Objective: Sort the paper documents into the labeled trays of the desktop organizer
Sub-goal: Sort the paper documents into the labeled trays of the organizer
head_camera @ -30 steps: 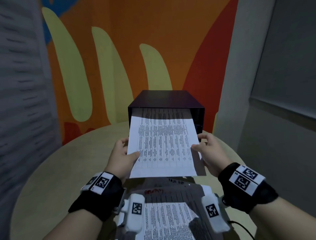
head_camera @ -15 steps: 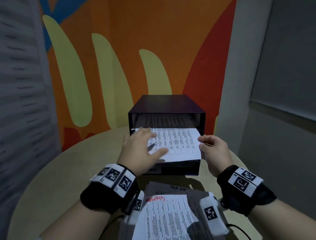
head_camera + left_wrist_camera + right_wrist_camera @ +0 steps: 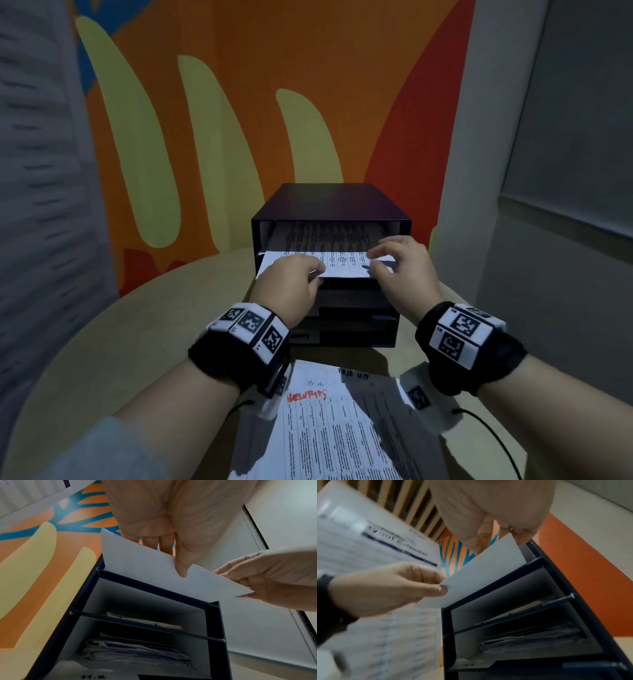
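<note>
A: Sorted much by then?

B: Partly, by the look of it. Slid a printed sheet (image 3: 342, 265) most of the way into the top tray of the dark desktop organizer (image 3: 329, 205). Left only its near edge jutting out over the front.

A: Held how?

B: Pinched at both near corners. Curled the left hand (image 3: 291, 281) round the left corner, thumb beneath and fingers on top, going by the left wrist view. Gripped the right corner much the same way with the right hand (image 3: 400, 270).

A: Filed anything lower down?

B: Yes. Found a thin batch of papers (image 3: 144, 620) in the tray below, and a thicker, rumpled stack (image 3: 137, 650) in the one under that. Could not read the tray labels.

A: And left to do?

B: Plenty, probably. Saw a loose pile of documents (image 3: 329, 428) lying on the round worktop (image 3: 120, 342) just in front of the organizer, beneath the wrists. Noted a red handwritten word (image 3: 306, 397) on the top page. Judged the step in hand nearly finished: needed only a last push and a release. Judged the task itself roughly midway, with that pile waiting to be sorted sheet by sheet.
</note>
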`<state>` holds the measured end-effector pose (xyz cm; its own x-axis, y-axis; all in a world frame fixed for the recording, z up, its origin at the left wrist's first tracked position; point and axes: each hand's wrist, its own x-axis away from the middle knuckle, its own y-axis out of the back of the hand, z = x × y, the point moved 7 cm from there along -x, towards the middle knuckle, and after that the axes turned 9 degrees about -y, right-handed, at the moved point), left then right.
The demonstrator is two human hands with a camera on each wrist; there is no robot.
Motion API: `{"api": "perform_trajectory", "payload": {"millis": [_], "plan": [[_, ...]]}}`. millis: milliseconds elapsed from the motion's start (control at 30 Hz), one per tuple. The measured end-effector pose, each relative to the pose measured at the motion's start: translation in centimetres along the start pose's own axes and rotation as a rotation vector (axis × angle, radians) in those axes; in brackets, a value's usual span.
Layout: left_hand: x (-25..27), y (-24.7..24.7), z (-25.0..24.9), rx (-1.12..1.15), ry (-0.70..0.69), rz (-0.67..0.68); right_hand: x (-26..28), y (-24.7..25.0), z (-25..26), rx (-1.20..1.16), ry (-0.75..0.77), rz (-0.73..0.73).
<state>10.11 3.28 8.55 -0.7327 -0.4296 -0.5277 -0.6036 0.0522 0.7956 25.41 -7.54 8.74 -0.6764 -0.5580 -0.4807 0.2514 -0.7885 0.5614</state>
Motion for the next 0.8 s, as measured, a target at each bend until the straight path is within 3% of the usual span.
{"api": "perform_trajectory", "payload": {"millis": [133,267,400,533,667,800], "plan": [[-1.8,0.3,-0.7,-0.035,-0.016,-0.013,-0.2,-1.6,2.4,0.167,0.229,0.059],[-3.7,0.5,-0.7,-0.062,0.000,-0.016,-1.9,-2.7,3.3,0.218,0.319,0.056],[-5.0,-0.1,-0.1,-0.041,-0.002,-0.056,-3.7,-3.6,2.7,0.238,0.259,0.101],[-5.8,-1.8,1.0,-0.080,-0.001,-0.015,-4.5,-4.2,1.9,0.276,0.167,0.176],[-6.4,-2.6,1.6,-0.118,-0.051,-0.030,-5.1,-4.4,1.3,0.334,0.128,0.167],[-6.8,-3.4,1.0,-0.313,-0.054,0.025,-6.1,-4.6,0.8,0.347,0.030,0.148]]}}
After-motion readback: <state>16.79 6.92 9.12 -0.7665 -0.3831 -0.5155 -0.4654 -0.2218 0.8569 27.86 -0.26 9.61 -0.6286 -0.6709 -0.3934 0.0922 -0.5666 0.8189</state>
